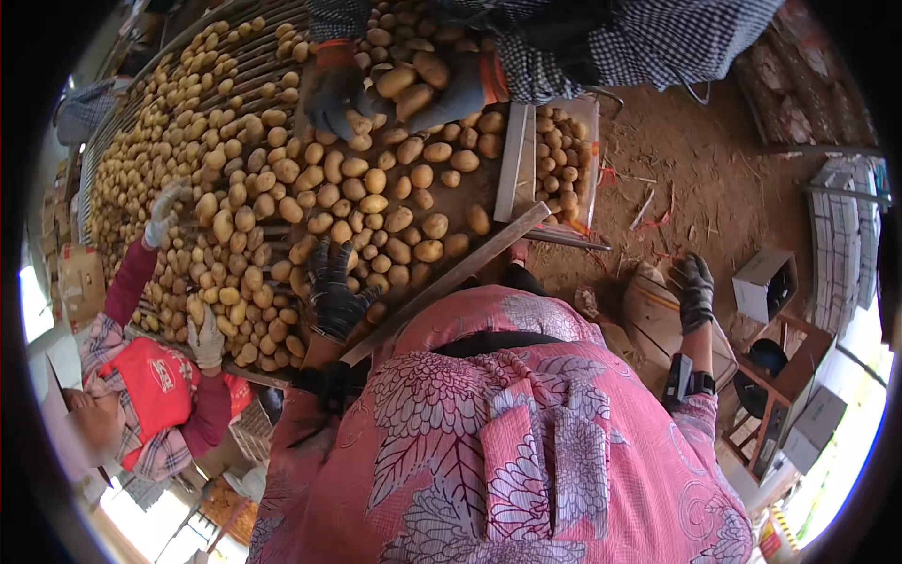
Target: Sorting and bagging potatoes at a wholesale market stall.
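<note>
My left hand (337,292), in a dark striped glove, lies palm down among the potatoes (375,183) on the sorting table, beside its wooden edge board (451,282). Its fingers are spread and touch potatoes; whether it grips one cannot be told. My right hand (692,285), in a dark worn glove, hangs away from the table at my right side, above a filled sack (645,317). Its fingers are partly curled, and what is under them is hidden. Past the board's far end, a box of smaller potatoes (560,162) stands by a metal chute edge (518,158).
Across from me, a co-worker's gloved hands (437,92) hold potatoes. Another co-worker's white-gloved hands (206,338) reach onto the table at left. A slatted conveyor (246,63) runs to the upper left. At right are cartons (764,282), a wooden frame (789,395) and dirt floor (655,176).
</note>
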Demonstrator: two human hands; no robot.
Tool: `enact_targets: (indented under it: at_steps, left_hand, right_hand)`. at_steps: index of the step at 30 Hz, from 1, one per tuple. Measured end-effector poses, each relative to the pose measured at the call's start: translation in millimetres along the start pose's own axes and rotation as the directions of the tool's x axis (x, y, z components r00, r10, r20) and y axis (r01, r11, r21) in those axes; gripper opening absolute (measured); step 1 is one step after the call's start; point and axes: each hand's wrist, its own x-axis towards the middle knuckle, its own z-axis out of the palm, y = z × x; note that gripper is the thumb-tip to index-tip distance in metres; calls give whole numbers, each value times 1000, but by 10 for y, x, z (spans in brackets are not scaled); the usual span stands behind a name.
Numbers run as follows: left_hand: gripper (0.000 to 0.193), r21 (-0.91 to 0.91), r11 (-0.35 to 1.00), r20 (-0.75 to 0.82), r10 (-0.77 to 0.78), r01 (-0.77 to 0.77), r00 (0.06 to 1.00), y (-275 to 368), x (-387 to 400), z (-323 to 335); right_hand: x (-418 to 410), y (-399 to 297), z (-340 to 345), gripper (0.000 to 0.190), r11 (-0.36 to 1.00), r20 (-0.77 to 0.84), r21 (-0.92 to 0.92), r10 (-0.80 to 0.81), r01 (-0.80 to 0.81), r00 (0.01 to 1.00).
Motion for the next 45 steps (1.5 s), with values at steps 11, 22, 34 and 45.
enact_targets:
  at_steps: [11, 22, 34, 45]
  left_hand:
    - [89, 98, 965, 35, 241, -244, 970, -492, -402, -63]
    - [98, 7, 910, -25, 415, -415, 910, -202, 527, 116]
    - [59, -218, 893, -377, 295, -393, 878, -794, 935, -422]
    - [30, -25, 957, 203, 288, -289, 936, -932, 265, -377]
  right_hand:
    - [-1097, -641, 3069, 47, -326, 1000, -29, 1, 945, 31]
    - [-1368, -183, 3924, 65, -482, 986, -34, 126, 875, 108]
    - [-1347, -661, 3841, 52, -146, 934, -336, -181, 930, 309]
    - [-1496, -272, 4665, 34, -403, 999, 49, 16, 914, -47]
